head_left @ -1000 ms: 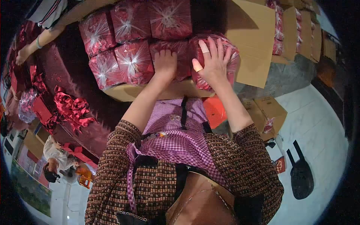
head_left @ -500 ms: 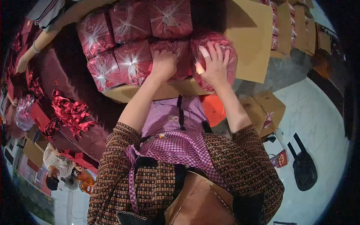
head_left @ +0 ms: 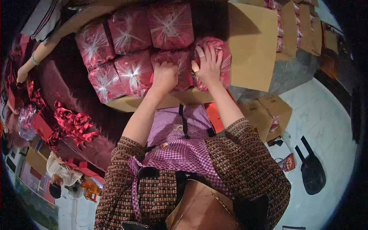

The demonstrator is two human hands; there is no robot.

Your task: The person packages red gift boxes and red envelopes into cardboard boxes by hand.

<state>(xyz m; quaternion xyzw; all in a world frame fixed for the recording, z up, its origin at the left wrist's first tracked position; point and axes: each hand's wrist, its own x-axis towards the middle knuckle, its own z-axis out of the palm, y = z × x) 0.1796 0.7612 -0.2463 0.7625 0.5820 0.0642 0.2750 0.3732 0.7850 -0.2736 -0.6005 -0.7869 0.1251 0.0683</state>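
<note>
Several red packages in clear gathered wrap [head_left: 168, 27] sit in two rows in an open cardboard box [head_left: 138, 102]. My left hand [head_left: 165, 74] is closed, its fingers curled onto the top of a front-row package [head_left: 183, 63]; its fingertips are partly hidden. At the right end of that row, my right hand [head_left: 209, 69] grips another wrapped red package [head_left: 225, 63] from above, fingers spread over its top and thumb on the near left side. Something white wraps one finger of this hand, and a yellowish band is on the thumb.
A box flap [head_left: 253, 46] extends right. More boxes of packages [head_left: 287, 30] stand beyond it. Red ribbons [head_left: 74, 124] lie on a dark red table surface [head_left: 61, 84] at left, where another person's arm [head_left: 42, 51] reaches in. A black stool-like object [head_left: 313, 174] is on the floor.
My right hand and its package have moved left and slightly down, closer against the neighbouring package. My left hand stays curled on its package. The other person's arm has shifted slightly.
</note>
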